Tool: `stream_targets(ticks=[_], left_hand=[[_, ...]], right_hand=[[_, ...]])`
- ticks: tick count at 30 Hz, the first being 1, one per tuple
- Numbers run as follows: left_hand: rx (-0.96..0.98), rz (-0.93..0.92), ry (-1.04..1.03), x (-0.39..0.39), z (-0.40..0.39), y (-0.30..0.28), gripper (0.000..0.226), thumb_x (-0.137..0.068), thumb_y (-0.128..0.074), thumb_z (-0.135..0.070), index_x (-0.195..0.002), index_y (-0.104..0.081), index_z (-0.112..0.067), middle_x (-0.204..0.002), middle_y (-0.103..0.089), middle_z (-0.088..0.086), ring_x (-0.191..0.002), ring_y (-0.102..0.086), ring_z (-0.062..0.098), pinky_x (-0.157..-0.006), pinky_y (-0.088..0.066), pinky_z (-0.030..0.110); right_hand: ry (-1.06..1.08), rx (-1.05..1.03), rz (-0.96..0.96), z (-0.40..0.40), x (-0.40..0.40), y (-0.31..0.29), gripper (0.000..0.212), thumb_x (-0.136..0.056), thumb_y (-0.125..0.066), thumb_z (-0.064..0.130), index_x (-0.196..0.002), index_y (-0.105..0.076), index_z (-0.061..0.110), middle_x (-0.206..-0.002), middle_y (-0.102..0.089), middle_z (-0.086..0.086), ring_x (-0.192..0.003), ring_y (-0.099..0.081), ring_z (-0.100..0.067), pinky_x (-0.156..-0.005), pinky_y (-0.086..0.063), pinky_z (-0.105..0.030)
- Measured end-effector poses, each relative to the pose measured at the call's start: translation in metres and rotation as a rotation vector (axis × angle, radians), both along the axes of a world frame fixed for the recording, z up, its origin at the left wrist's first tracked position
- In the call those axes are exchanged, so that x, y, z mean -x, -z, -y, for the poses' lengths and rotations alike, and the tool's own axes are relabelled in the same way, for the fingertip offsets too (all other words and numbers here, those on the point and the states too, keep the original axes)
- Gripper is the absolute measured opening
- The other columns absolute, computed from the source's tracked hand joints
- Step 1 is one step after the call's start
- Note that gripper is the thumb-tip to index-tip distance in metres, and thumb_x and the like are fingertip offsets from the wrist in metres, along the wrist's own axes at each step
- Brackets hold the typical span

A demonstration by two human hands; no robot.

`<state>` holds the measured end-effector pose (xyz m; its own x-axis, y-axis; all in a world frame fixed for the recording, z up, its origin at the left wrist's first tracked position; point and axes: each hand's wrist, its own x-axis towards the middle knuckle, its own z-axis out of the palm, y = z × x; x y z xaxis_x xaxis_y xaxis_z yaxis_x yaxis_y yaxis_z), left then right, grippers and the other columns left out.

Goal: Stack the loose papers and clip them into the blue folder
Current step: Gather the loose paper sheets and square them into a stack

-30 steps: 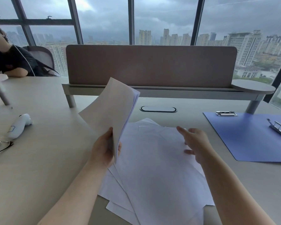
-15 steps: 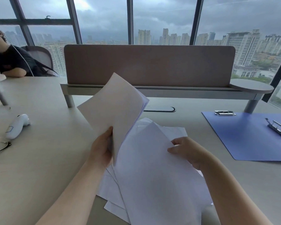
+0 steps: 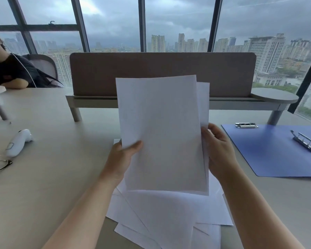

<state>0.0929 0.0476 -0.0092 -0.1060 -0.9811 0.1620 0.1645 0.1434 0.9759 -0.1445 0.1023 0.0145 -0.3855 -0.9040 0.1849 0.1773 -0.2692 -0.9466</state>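
Note:
I hold a small stack of white papers upright above the desk. My left hand grips its left edge and my right hand grips its right edge, where one sheet sticks out a little. Several loose white sheets lie fanned out on the desk under my arms. The blue folder lies open and flat at the right, with a metal lever clip on it and a second metal clip at its far corner.
A brown divider panel runs across the back of the beige desk. A white handheld device and glasses lie at the left. Another person sits at the far left.
My right hand lifted a sheet off the desk pile and brought it against the sheets in my left hand. The stack now stands upright, facing me, held by both hands.

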Motion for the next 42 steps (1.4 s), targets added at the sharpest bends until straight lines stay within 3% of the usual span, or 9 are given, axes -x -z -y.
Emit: stream_targets(ticks=[4,7,11,18,25,29,33,36,42], left_hand=[[0.205,0.025,-0.112,0.004,-0.006,-0.014,0.021,-0.091,-0.067,-0.01,-0.096,-0.075,-0.029,-0.098,-0.078,-0.009,-0.094,-0.073,0.009,-0.08,-0.056,0.025],[0.318,0.032,-0.191,0.009,-0.009,-0.014,0.042,-0.088,-0.071,-0.007,-0.117,-0.052,-0.029,-0.102,-0.072,-0.006,-0.09,-0.071,0.005,-0.075,-0.056,0.022],[0.248,-0.004,-0.192,0.011,-0.007,-0.001,0.063,-0.078,-0.08,-0.017,-0.124,-0.038,-0.027,-0.098,-0.073,-0.003,-0.09,-0.072,0.011,-0.077,-0.058,0.027],[-0.009,0.04,0.072,0.005,0.001,0.02,0.011,-0.09,-0.068,-0.023,-0.1,-0.074,-0.024,-0.101,-0.078,-0.008,-0.101,-0.072,0.014,-0.09,-0.052,0.036],[-0.127,-0.075,-0.295,-0.004,0.023,0.024,0.016,-0.09,-0.069,-0.03,-0.101,-0.07,-0.018,-0.104,-0.074,-0.004,-0.104,-0.068,0.018,-0.094,-0.051,0.036],[-0.304,-0.371,-0.192,-0.015,0.032,0.028,0.011,-0.096,-0.061,-0.024,-0.088,-0.066,-0.017,-0.063,-0.072,-0.007,-0.054,-0.068,0.007,-0.053,-0.053,0.019],[-0.486,-0.697,0.045,-0.027,0.036,0.038,0.012,-0.088,-0.066,-0.014,-0.085,-0.058,-0.022,-0.053,-0.048,-0.01,-0.032,-0.041,0.003,-0.032,-0.033,0.015],[-0.469,-0.827,0.219,-0.034,0.041,0.043,0.057,-0.038,-0.097,-0.008,-0.087,-0.066,-0.011,-0.056,-0.057,-0.004,-0.033,-0.049,0.006,-0.032,-0.037,0.016],[-0.53,-0.802,0.146,-0.03,0.041,0.045,0.003,-0.092,-0.054,-0.018,-0.092,-0.057,-0.017,-0.054,-0.052,-0.007,-0.034,-0.047,0.004,-0.033,-0.035,0.014]], right_hand=[[-0.029,0.146,0.013,-0.006,-0.008,-0.023,0.031,-0.103,-0.051,0.037,-0.094,-0.078,0.025,-0.101,-0.076,0.0,-0.095,-0.071,-0.017,-0.089,-0.056,-0.041],[-0.084,0.161,-0.005,-0.01,-0.016,-0.024,0.029,-0.088,-0.065,0.05,-0.1,-0.078,0.027,-0.105,-0.077,0.001,-0.103,-0.073,-0.019,-0.086,-0.06,-0.039],[-0.115,0.068,-0.053,-0.01,-0.02,-0.002,0.029,-0.083,-0.076,0.03,-0.107,-0.076,0.014,-0.107,-0.078,-0.009,-0.101,-0.074,-0.026,-0.085,-0.058,-0.042],[-0.091,-0.11,-0.092,-0.002,-0.018,0.032,0.015,-0.081,-0.082,0.022,-0.094,-0.081,0.015,-0.098,-0.08,-0.009,-0.093,-0.076,-0.027,-0.089,-0.059,-0.048],[0.099,-0.211,-0.408,0.007,-0.004,0.041,0.047,-0.086,-0.064,0.058,-0.07,-0.061,0.014,-0.06,-0.052,-0.001,-0.062,-0.047,-0.012,-0.061,-0.036,-0.029],[0.094,-0.498,-0.84,0.005,0.002,0.051,0.053,-0.079,-0.066,0.068,-0.116,-0.063,0.03,-0.112,-0.063,0.015,-0.112,-0.06,-0.015,-0.084,-0.044,-0.031],[-0.052,-0.615,-1.306,0.006,-0.004,0.067,0.098,-0.069,-0.05,0.088,-0.15,-0.034,0.036,-0.162,-0.03,0.006,-0.152,-0.018,-0.016,-0.123,-0.013,-0.044],[-0.081,-0.647,-1.374,0.007,-0.005,0.071,0.108,-0.063,-0.04,0.094,-0.154,-0.025,0.04,-0.167,-0.014,0.008,-0.155,-0.003,-0.016,-0.124,-0.004,-0.047],[0.094,-0.699,-1.274,0.009,-0.002,0.058,0.112,-0.062,-0.062,0.086,-0.154,-0.028,0.032,-0.155,-0.04,-0.002,-0.144,-0.036,-0.025,-0.114,-0.032,-0.042]])
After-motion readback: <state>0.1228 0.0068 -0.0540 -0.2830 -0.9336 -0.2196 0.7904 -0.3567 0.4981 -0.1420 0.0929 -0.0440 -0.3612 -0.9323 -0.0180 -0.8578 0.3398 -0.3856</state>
